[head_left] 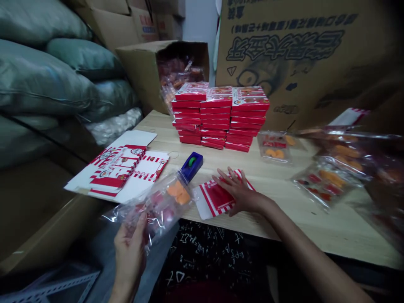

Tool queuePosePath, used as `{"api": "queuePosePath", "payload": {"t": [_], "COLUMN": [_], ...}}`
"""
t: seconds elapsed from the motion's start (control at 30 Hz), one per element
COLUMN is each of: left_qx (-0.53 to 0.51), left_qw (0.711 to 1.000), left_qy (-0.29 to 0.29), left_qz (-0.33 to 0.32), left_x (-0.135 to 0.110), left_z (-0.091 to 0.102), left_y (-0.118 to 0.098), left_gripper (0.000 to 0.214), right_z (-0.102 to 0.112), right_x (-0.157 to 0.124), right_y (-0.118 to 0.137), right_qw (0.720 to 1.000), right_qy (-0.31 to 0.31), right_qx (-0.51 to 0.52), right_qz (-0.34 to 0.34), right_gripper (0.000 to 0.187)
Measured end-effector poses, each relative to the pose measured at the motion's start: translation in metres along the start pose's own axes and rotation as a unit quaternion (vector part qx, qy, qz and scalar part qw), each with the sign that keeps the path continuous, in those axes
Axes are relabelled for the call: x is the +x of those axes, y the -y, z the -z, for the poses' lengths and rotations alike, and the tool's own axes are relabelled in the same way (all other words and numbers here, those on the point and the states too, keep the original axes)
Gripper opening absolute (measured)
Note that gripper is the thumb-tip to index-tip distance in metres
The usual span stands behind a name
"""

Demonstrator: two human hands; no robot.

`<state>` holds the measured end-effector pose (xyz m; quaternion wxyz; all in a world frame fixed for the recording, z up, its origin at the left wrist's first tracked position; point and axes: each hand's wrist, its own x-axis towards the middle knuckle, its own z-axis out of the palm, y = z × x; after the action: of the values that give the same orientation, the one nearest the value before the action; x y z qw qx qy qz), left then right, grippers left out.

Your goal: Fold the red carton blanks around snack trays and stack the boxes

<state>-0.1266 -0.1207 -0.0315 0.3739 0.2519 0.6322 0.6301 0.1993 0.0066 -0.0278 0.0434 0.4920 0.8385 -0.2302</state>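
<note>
Left hand [128,256] curled, upright; right hand [240,193] flat, spread, palm down.

Big brown cardboard carton [284,46]: bold black Chinese characters, upside down, can't make them out; smaller line above, same deal. Black printed fabric [205,256]: white chalk-style math scribbles, "x" and "=" readable, rest blurry. Flat red-and-white cardboard box blank [116,168]: round logo, lettering, too small to read.
</note>
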Motion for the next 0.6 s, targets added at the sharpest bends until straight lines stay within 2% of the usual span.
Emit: {"api": "queuePosePath", "payload": {"t": [0.1,0.17,0.3,0.47,0.6], "left_qx": [-0.066,-0.080,-0.071,-0.063,-0.023], "left_qw": [0.996,0.994,0.992,0.994,0.984], "left_qy": [-0.007,-0.002,0.014,0.011,0.100], "left_qz": [0.053,0.069,0.106,0.090,0.144], "left_x": [-0.002,-0.001,0.004,-0.003,-0.010], "left_z": [0.008,0.008,0.006,0.008,0.013], "left_y": [0.015,0.021,0.019,0.011,0.015], "left_gripper": [0.063,0.064,0.063,0.060,0.065], "right_z": [-0.006,-0.011,-0.023,-0.041,-0.052], "right_x": [0.027,0.032,0.023,-0.001,-0.017], "right_y": [0.003,0.001,-0.005,-0.001,0.006], "right_qw": [0.998,0.997,0.997,0.994,0.992], "right_qy": [0.065,0.071,0.035,-0.031,-0.074], "right_qx": [0.000,0.018,0.056,0.088,0.086], "right_qz": [0.013,0.018,0.050,0.052,0.056], "right_gripper": [0.140,0.140,0.140,0.141,0.139]}}
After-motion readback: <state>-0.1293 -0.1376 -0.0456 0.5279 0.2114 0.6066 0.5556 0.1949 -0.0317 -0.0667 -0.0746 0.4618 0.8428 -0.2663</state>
